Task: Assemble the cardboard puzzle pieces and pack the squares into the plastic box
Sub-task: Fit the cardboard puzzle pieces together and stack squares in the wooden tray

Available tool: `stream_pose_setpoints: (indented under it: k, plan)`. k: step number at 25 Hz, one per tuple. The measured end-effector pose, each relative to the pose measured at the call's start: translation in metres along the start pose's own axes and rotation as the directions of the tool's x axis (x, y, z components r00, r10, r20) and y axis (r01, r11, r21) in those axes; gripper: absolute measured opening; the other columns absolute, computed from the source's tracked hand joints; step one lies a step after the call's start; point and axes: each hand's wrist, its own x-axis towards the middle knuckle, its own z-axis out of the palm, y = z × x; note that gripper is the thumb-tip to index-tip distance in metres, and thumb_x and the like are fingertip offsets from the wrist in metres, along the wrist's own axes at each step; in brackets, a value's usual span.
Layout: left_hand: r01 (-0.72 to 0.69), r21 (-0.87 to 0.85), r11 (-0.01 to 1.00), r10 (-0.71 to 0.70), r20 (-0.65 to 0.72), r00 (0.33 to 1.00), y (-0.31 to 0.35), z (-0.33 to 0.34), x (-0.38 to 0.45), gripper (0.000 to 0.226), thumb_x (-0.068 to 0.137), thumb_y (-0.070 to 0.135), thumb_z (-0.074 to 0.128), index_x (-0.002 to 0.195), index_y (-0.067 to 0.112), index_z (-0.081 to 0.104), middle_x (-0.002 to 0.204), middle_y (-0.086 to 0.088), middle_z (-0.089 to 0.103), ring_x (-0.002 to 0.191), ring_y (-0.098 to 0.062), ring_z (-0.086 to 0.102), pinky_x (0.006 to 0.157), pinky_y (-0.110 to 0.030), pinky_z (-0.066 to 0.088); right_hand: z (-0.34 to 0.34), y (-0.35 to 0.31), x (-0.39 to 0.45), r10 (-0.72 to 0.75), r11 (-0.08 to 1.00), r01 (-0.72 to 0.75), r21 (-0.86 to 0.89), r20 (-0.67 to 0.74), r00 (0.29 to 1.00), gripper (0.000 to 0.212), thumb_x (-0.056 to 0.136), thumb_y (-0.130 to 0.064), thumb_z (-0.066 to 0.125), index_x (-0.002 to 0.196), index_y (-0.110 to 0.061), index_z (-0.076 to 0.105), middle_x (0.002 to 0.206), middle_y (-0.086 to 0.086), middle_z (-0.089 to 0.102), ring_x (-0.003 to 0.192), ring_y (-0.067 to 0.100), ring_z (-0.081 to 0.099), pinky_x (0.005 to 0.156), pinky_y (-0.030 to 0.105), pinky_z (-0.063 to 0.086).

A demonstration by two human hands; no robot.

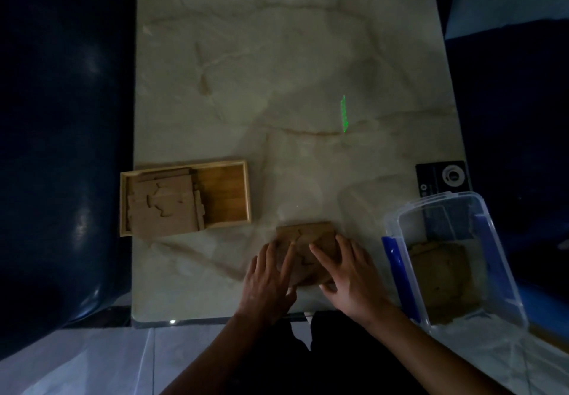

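A brown cardboard puzzle square point(308, 236) lies flat near the table's front edge, its jigsaw seams visible. My left hand point(271, 280) rests on its left part with fingers spread and pressing down. My right hand point(348, 274) lies flat on its right part, thumb at the near edge. A wooden tray point(228, 191) at the left holds a pile of loose cardboard pieces point(166, 206). The clear plastic box point(455, 259) with blue latches stands at the right edge, with assembled cardboard squares point(440, 274) in its bottom.
The marble table point(277, 71) stretches far ahead. A black device point(443, 179) sits at the right edge behind the box. A dark blue sofa point(61, 148) runs along the left side. A green light streak point(345, 114) shows mid-table.
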Motion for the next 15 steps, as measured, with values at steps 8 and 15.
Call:
stream_pose_setpoints:
  k: [8,15]
  plan:
    - [-0.006,-0.017,1.000,0.005,-0.046,0.999,0.002,-0.009,0.004,0.102,0.079,0.061,0.057,0.156,0.026,-0.001,0.150,-0.016,0.033,0.127,-0.032,0.041,0.098,-0.042,0.044,-0.015,0.019,0.015,-0.089,0.995,0.090,-0.046,0.026,0.996,0.098,0.063,-0.056,0.078,0.148,-0.043,0.029,0.132,0.022,0.047,0.116,0.037,0.049,0.092,0.046,0.049]
    - [0.350,-0.768,0.536,-0.546,0.001,0.838,0.009,-0.020,0.017,0.072,0.082,0.039,0.075,0.141,0.021,0.037,0.128,-0.014,0.055,0.102,-0.020,0.060,0.083,-0.041,0.057,-0.012,0.018,0.013,-0.105,0.990,0.105,-0.089,0.010,0.994,0.102,0.068,-0.056,0.078,0.152,-0.045,0.020,0.133,0.023,0.045,0.113,0.039,0.050,0.095,0.047,0.045]
